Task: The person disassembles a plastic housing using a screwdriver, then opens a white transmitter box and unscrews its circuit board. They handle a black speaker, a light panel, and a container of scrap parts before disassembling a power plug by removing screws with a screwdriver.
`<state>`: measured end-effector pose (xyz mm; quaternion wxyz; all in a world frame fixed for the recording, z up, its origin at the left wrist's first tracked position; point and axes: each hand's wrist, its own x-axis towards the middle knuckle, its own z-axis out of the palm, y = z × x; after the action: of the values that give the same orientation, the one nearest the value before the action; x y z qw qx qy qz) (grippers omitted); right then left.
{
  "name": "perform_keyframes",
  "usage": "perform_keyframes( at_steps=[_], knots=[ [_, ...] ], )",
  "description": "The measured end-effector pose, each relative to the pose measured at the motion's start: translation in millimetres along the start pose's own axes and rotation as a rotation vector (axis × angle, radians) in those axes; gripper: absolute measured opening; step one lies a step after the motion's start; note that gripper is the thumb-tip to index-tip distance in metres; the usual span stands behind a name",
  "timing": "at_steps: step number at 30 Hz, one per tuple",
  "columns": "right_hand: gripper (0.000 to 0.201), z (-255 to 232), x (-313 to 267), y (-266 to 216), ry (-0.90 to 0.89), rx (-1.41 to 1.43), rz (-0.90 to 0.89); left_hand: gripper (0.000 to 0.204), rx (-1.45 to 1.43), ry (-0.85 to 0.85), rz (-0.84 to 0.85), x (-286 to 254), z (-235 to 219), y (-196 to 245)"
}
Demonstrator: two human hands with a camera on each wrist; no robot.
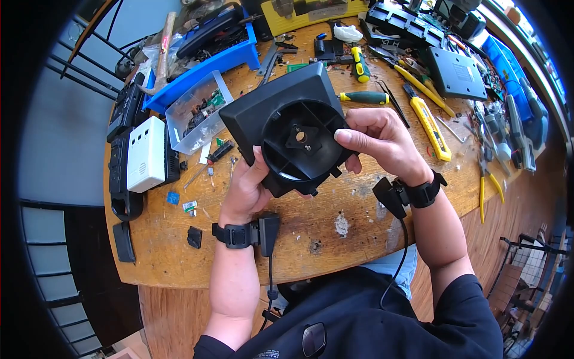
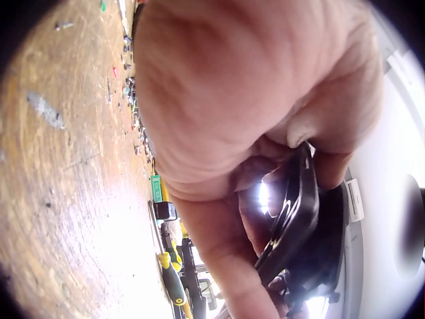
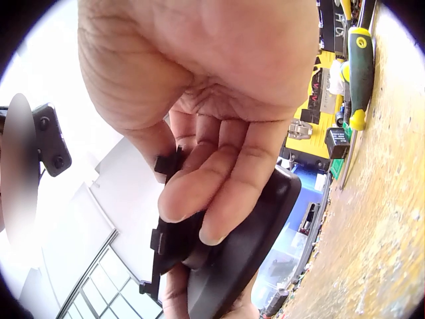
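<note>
A black plastic housing (image 1: 272,96), with a squared flared body and a round ribbed opening, is tilted above the bench in both hands. Inside the round part, a small centre plate (image 1: 301,138) has a hole and screws. My left hand (image 1: 244,188) grips the lower left side, thumb on the near face. On the right rim, my right hand (image 1: 385,140) pinches with its thumb in front and fingers behind. The right wrist view shows those fingers curled against the housing (image 3: 242,242). Its thin edge (image 2: 299,206) lies within the left hand's grip in the left wrist view.
The wooden bench (image 1: 359,239) bears a clear bin (image 1: 200,128) of parts and a white box (image 1: 146,152) at left. Behind the housing lie a green-handled screwdriver (image 1: 365,97) and a yellow utility knife (image 1: 430,128). Pliers (image 1: 483,191) lie at the right edge.
</note>
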<state>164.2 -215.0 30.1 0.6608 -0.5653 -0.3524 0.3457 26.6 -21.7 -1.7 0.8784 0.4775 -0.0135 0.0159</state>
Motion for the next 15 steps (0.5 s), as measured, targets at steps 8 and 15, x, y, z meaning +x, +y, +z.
perform_keyframes(
  at_steps=[8,15],
  knots=[
    [0.031,2.0,-1.7,-4.3,0.003,-0.014,0.016,0.062,-0.059,0.006,-0.023,-0.3,1.0,1.5],
    [0.031,2.2,-1.6,-0.2,0.004,-0.013,-0.029,0.058,-0.012,-0.011,-0.007,-1.7,3.3,3.3]
  ],
)
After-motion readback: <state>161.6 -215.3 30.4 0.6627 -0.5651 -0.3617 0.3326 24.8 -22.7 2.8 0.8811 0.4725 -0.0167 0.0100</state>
